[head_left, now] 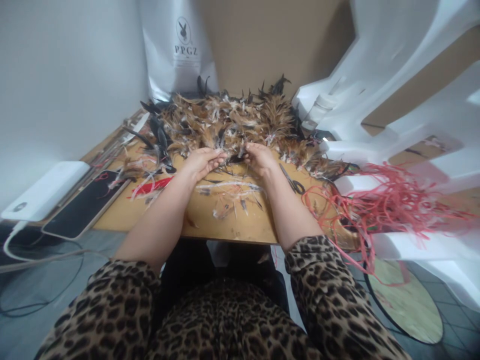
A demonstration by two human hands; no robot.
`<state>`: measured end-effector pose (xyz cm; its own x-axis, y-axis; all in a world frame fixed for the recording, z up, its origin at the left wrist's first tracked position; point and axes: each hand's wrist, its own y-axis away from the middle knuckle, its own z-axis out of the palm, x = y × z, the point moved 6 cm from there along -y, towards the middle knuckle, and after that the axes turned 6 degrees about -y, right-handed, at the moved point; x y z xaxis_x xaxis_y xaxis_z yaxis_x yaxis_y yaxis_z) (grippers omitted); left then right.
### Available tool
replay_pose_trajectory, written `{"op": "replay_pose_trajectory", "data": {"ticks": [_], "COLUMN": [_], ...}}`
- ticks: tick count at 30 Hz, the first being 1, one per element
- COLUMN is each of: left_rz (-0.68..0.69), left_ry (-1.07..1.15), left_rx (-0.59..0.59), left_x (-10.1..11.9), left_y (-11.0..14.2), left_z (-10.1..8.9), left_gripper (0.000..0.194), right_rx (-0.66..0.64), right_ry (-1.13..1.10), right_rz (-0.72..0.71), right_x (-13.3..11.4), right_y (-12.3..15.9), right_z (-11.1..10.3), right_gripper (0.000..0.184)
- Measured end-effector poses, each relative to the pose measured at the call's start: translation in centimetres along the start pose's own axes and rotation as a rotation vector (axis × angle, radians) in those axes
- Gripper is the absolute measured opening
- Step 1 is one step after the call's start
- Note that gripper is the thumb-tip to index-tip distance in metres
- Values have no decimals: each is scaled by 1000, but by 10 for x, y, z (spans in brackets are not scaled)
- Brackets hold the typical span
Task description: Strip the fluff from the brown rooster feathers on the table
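Note:
A big heap of brown and black feathers covers the far half of the wooden table. At its near edge, my left hand has its fingers curled and pressed together; whatever they hold is too small to make out. A short way to the right, my right hand pinches a small feather between thumb and fingertips. Between and just in front of the hands lie loose feather scraps and pale strips. Black-handled scissors rest right beside my right forearm.
Red plastic strips pile up on the right by white foam-like pieces. At left are a phone and a white power bank with a cable. Behind the feathers stands a white printed bag. A red strip bundle lies left.

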<state>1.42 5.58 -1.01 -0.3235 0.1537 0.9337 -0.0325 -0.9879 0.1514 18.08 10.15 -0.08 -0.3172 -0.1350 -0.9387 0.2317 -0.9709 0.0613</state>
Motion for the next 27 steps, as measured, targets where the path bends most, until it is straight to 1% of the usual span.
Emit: {"op": "replay_pose_trajectory", "data": {"ticks": [3,6,8,11,15,20,24,27], "left_rz": [-24,-43,-56,-48,-27,-39,-45,-31], "left_ry": [-12,-13,-5,20,54,91,121,157], "left_rx": [-77,-122,-132,-143,-149,-140,-102,-69], "left_x": [-5,-8,-9,-9,-7,-9,-10,-10], "left_y": [2,4,6,6,6,5,5,3], "left_z": [7,12,14,15,15,17,16,14], "left_gripper": [8,6,6,5,4,3,2,6], "right_rx": [-55,-78,-73,-78,-128,-189,-130,-111], "right_ry": [-112,-189,-169,-111,-119,-126,-173,-188], "right_rz": [44,69,68,29,-26,3,19,30], "right_x": [1,4,4,1,-2,5,7,7], "right_y": [3,4,4,4,5,9,11,13], "right_z": [8,13,13,11,15,28,32,33], "right_gripper": [19,17,17,16,16,21,20,16]}}
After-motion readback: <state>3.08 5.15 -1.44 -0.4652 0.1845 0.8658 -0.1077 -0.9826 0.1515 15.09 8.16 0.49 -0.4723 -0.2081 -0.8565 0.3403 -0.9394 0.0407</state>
